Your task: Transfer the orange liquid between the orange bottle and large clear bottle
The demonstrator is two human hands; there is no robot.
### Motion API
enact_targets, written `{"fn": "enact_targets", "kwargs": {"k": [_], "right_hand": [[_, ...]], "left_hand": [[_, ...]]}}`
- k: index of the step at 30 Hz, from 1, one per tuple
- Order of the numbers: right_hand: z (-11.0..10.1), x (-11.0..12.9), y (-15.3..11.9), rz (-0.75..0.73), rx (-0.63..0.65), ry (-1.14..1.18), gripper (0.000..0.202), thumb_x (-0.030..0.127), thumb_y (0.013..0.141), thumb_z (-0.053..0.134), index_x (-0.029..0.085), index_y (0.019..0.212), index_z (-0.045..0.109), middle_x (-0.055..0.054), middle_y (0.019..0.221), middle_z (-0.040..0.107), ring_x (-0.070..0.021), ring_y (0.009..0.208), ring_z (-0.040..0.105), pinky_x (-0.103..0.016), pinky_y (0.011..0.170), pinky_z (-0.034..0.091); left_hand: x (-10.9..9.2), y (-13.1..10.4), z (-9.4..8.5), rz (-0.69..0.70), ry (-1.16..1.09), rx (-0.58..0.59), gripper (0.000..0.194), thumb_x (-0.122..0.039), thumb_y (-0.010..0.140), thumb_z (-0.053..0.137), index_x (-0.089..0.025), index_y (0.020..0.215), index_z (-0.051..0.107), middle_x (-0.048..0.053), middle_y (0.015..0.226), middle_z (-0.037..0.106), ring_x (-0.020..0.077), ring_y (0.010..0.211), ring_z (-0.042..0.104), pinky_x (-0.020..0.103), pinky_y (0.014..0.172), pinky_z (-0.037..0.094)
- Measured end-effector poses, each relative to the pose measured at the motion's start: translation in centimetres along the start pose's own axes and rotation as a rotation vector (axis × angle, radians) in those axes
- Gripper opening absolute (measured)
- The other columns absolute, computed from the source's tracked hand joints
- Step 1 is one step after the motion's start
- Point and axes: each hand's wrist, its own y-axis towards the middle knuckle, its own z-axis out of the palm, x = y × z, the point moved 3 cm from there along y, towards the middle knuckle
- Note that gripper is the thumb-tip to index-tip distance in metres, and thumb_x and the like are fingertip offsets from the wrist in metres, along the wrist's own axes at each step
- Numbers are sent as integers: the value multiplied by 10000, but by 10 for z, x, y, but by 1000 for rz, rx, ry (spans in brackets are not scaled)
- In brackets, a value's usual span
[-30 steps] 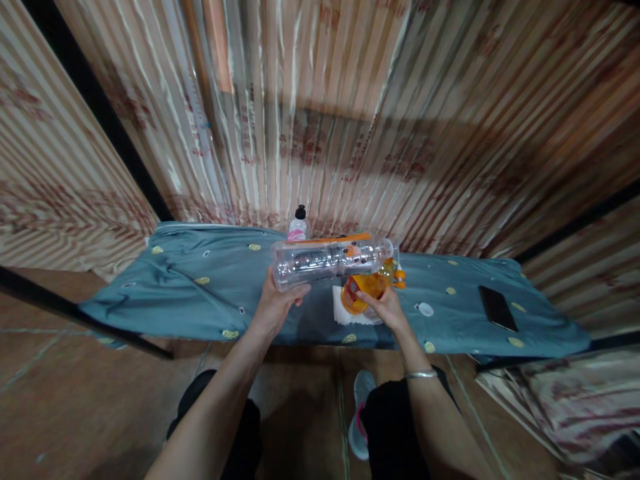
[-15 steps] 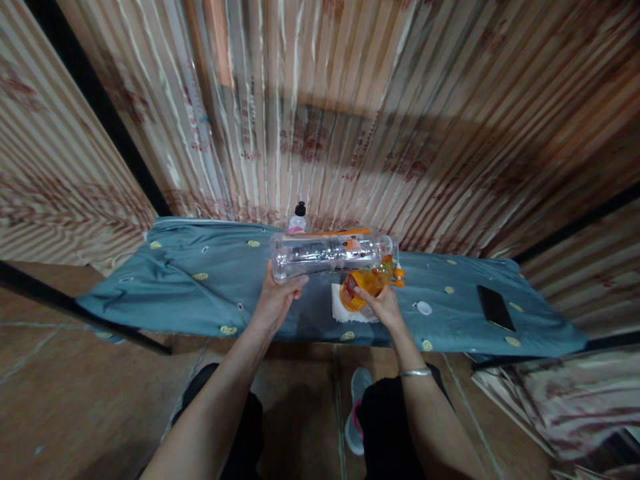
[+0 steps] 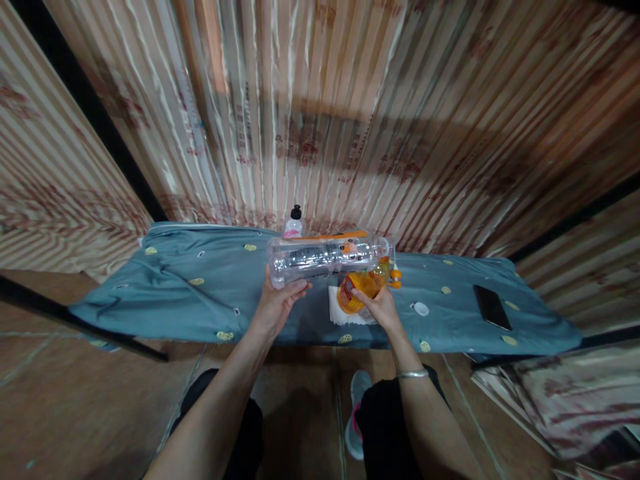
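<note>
My left hand (image 3: 279, 300) is closed round the base end of a large clear plastic bottle (image 3: 320, 258), which lies on its side in the air with its mouth to the right. In my right hand (image 3: 381, 303) is a smaller bottle of orange liquid (image 3: 354, 292), tilted with its neck up and to the right. The two bottle mouths are close together; whether they touch, I cannot make out. Beside the orange bottle's neck shows an orange knob-like piece (image 3: 395, 277). A white tissue (image 3: 340, 313) lies beneath the orange bottle.
A small clear bottle with a black cap (image 3: 295, 223) stands behind the large one. On the blue cloth-covered surface (image 3: 165, 287) lie a white round lid (image 3: 421, 309) and a black phone (image 3: 493, 307) at the right. Striped curtains (image 3: 320, 133) and dark metal poles (image 3: 90, 100) enclose it.
The whole view has shifted slightly. Both hands keep their hold on the bottles, and the bottles' tilt is almost the same as before.
</note>
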Motion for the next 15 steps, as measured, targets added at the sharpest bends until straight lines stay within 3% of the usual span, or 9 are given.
{"fn": "enact_targets", "kwargs": {"k": [9, 15], "right_hand": [[1, -9, 0, 71, -75, -79, 652, 596, 617, 889, 237, 1118, 678, -130, 1181, 811, -369, 1113, 769, -538, 1030, 594], [1, -3, -1, 73, -83, -101, 648, 617, 631, 852, 215, 1108, 676, -160, 1189, 805, -369, 1117, 767, -537, 1040, 591]], "left_hand": [[0, -3, 2, -3, 3, 0, 839, -197, 473, 998, -238, 1205, 590, -23, 759, 768, 195, 664, 761, 285, 649, 543], [0, -3, 2, -13, 6, 6, 838, -203, 477, 997, -226, 1204, 580, -11, 757, 768, 202, 686, 763, 293, 673, 547]]}}
